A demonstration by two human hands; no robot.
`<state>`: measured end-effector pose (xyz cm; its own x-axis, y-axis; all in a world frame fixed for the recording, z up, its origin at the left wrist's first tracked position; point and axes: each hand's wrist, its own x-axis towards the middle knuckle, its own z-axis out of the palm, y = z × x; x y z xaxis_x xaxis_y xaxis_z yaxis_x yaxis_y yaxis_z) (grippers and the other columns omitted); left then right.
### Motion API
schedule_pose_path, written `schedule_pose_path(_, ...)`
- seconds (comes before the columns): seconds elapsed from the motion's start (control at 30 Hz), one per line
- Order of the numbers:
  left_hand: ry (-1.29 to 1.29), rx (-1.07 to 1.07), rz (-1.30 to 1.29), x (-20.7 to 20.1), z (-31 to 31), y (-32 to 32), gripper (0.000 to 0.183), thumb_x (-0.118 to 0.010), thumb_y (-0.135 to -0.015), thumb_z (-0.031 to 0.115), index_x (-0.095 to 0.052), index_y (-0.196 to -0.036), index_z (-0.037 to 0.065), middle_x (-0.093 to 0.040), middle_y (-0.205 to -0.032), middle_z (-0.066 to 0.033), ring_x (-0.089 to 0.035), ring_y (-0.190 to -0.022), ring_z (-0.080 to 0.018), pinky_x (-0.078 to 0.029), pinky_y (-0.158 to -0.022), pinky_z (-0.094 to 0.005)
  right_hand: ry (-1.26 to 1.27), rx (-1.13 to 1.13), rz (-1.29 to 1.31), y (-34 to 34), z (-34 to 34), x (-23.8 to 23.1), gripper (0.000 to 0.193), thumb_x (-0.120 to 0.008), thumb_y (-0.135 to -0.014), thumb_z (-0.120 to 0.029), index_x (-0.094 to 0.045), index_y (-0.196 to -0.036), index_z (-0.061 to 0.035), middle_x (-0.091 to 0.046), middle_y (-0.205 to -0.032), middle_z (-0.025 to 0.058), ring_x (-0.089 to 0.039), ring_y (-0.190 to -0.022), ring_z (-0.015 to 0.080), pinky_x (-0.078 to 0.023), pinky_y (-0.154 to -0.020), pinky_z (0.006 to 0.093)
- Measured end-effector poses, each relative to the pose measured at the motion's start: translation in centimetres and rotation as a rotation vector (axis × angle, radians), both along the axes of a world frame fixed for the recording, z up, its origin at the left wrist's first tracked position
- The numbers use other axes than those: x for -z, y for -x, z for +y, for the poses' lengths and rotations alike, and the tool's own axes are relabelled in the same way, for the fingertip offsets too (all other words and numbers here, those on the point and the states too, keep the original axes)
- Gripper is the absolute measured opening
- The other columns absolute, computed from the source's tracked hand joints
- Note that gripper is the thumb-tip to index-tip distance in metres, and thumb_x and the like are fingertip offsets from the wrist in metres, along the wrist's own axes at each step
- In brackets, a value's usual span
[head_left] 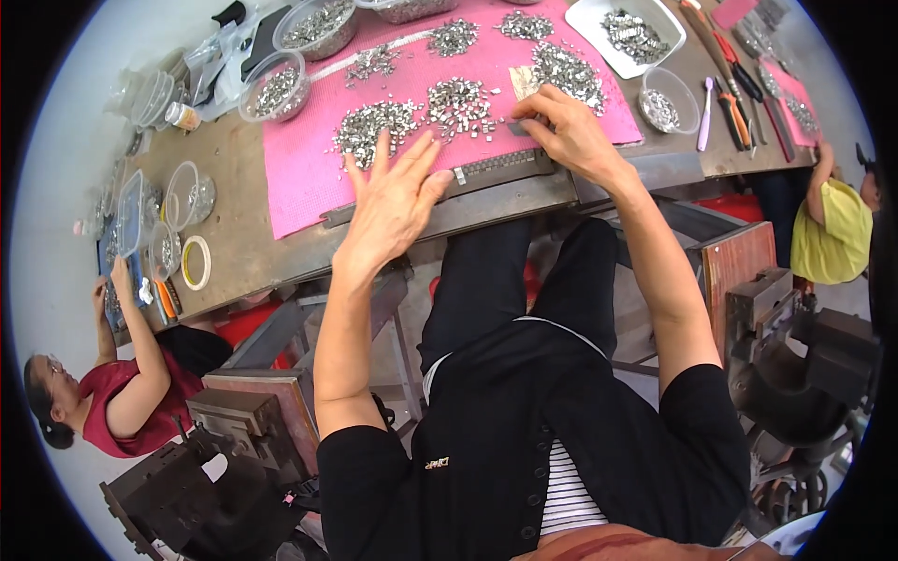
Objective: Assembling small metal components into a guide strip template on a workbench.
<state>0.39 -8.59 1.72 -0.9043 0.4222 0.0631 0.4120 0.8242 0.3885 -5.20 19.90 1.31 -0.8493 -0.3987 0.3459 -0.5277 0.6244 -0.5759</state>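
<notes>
Here, head view only; I read directions off the picture as a clock face.

Left hand: my left hand [398, 201] hovers flat at the near edge of the pink mat [299, 159], fingers spread wide, holding nothing.
Right hand: my right hand [561, 126] is curled with fingertips pinched down at a small dark piece on the mat; whether it grips it I cannot tell.
Metal strip: a long grey toothed strip [500, 166] lies along the mat's near edge, between my two hands, just at 7 o'clock from the right hand.
Containers: clear round bowls [276, 89] at 10 o'clock hold small shiny metal bits; a white tray [585, 19] at 1 o'clock holds another heap; a small clear cup [669, 98] at 3 o'clock from the right hand holds a few.
Materials: loose silvery piles [458, 103] lie on the mesh-textured mat; the workbench [234, 234] is worn brown.
Edges, room: the bench edge runs just under my hands; tools [734, 84] crowd the 2 o'clock corner; other people sit at 8 and 3 o'clock.
</notes>
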Motion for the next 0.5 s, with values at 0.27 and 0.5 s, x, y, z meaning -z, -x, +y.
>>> schedule_pose_path(0.27, -0.227, -0.032, 0.373, 0.8, 3.3, 3.2, 0.014, -0.076, -0.086, 0.023, -0.075, -0.099, 0.016, -0.069, -0.097, 0.0001, -0.058, -0.105, -0.0232, -0.026, -0.108, -0.0568, 0.008, 0.008, 0.065, 0.6, -1.9, 1.0, 0.019, -0.067, -0.088, -0.003, -0.07, -0.107, -0.0066, -0.063, -0.093, 0.0112, -0.066, -0.083, 0.0275, -0.053, -0.073, 0.0365)
schedule_pose_path(0.5, -0.142, 0.001, 0.427, 1.7, 4.8, 4.8, 0.012, -0.077, -0.083, 0.022, -0.075, -0.092, 0.015, -0.065, -0.086, 0.0003, -0.057, -0.094, -0.0216, -0.029, -0.103, -0.048, 0.021, 0.011, 0.031, 0.7, -1.4, 1.2, 0.021, -0.068, -0.087, -0.004, -0.07, -0.108, -0.0064, -0.063, -0.092, 0.0112, -0.067, -0.083, 0.0267, -0.053, -0.073, 0.0363)
